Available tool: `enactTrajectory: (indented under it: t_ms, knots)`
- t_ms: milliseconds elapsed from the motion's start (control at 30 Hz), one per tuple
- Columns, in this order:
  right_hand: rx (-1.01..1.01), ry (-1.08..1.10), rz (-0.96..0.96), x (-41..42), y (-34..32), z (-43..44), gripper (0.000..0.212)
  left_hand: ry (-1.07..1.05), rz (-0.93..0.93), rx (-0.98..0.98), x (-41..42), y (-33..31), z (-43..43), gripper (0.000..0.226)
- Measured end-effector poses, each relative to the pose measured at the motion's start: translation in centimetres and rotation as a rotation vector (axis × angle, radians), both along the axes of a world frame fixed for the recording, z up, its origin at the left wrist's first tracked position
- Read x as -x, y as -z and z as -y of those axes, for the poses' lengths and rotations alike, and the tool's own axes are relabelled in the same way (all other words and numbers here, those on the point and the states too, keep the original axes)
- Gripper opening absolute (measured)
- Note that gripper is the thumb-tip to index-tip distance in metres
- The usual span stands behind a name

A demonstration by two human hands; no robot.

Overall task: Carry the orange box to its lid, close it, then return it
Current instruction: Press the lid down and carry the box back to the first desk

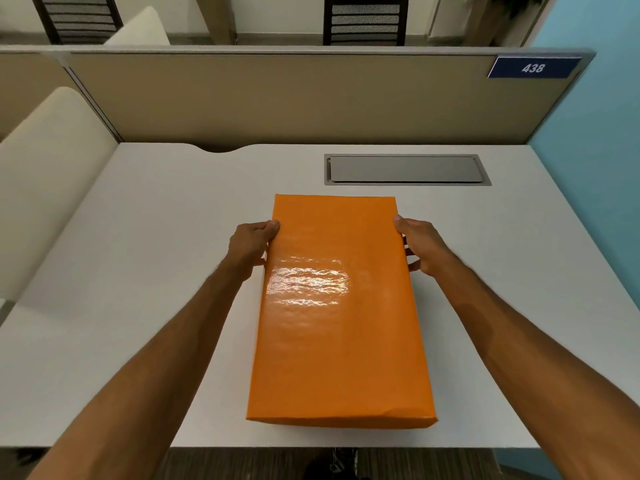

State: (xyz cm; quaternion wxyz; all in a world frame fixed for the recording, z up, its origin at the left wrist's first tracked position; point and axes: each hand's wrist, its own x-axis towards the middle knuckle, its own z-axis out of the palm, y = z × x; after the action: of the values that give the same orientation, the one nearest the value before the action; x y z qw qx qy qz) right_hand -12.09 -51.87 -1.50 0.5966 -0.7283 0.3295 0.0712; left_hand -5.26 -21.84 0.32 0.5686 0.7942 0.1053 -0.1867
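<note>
Gripping the long sides of the closed orange box, the left hand and right hand each clamp it between thumb on top and fingers curled beneath. The box sits lengthwise over the white desk, near its front edge, below the grey cable hatch.

We find bare worktop flanking the orange box; a partition blocks passage behind.

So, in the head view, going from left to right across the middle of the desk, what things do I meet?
Left hand → orange box → right hand, all above the white desk. Both hands grip the box's long sides.
</note>
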Motion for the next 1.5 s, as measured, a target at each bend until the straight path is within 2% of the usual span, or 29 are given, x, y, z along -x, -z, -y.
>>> enactTrajectory:
  t_ms: [333, 533, 700, 767, 867, 1000, 1100, 1300, 1500]
  knots:
    - [0.013, 0.007, 0.074, 3.4, -0.9, -1.1, 0.034, -0.004, 0.088, -0.004, 3.2, -0.7, -1.5, 0.061]
    - [0.052, 0.013, 0.113, 7.3, -0.8, -2.4, 0.036, 0.019, 0.108, -0.020, 7.5, -0.4, -3.5, 0.054]
    - [0.051, 0.026, 0.118, 11.3, -0.8, -3.3, 0.048, 0.053, 0.124, 0.002, 10.9, -0.2, -4.7, 0.057]
    - [0.039, 0.039, 0.117, 13.1, -0.8, -3.7, 0.044, 0.063, 0.134, -0.008, 12.3, 0.0, -5.0, 0.057]
    - [0.016, 0.039, 0.123, 15.4, -0.7, -4.2, 0.026, 0.071, 0.158, -0.023, 14.2, 0.5, -5.4, 0.045]
    - [-0.008, 0.028, 0.123, 17.0, -0.8, -4.7, 0.026, -0.002, 0.183, -0.019, 15.6, 1.1, -5.7, 0.035]
    - [-0.038, 0.023, 0.121, 17.7, -0.7, -4.9, 0.040, -0.007, 0.137, 0.016, 16.1, 1.2, -5.8, 0.040]
    - [-0.221, -0.009, 0.097, 18.6, 0.0, -4.8, 0.059, 0.100, -0.140, 0.140, 16.4, 0.9, -7.0, 0.064]
    - [-0.317, -0.016, 0.078, 18.7, 0.1, -4.6, 0.066, 0.077, -0.224, 0.201, 16.6, 1.2, -7.0, 0.060]
